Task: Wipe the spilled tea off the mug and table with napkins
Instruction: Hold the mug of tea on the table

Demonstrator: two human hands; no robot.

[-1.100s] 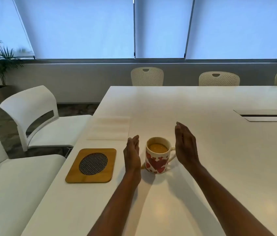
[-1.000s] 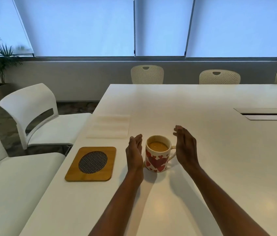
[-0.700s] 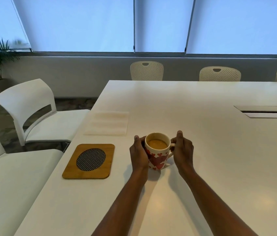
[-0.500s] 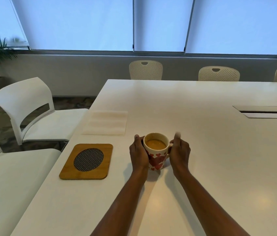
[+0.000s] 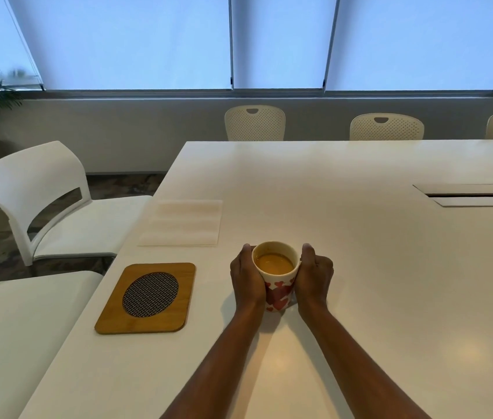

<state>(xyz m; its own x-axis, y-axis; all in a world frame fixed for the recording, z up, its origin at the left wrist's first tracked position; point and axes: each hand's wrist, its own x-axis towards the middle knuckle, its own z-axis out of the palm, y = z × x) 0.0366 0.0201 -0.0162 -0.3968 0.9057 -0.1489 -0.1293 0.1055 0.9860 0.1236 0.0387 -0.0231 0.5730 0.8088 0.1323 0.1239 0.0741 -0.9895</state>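
Head view: both hands wrap a mug (image 5: 276,278) on the white table (image 5: 360,237). Left hand (image 5: 246,278) presses its palm to the mug's left side, fingers curled round the far wall, thumb tip up at the rim. Right hand (image 5: 314,276) mirrors it on the right side, thumb up by the rim, fingers folded in against the cup; the handle is hidden under this hand. The mug is white with red hearts, upright, between the two palms, base on the table. The tea (image 5: 274,263) inside is orange-brown and sits below the rim. Any spill on the table or the mug wall can't be made out from here. Beyond and left of the left hand lies a flat stack of white napkins (image 5: 182,222), apart from the mug. Directly left of the left hand sits a wooden trivet (image 5: 145,298) with a dark mesh oval in its middle, near the table's left edge. Both forearms come in from the bottom of the frame. White chairs (image 5: 45,207) stand off the table's left edge.
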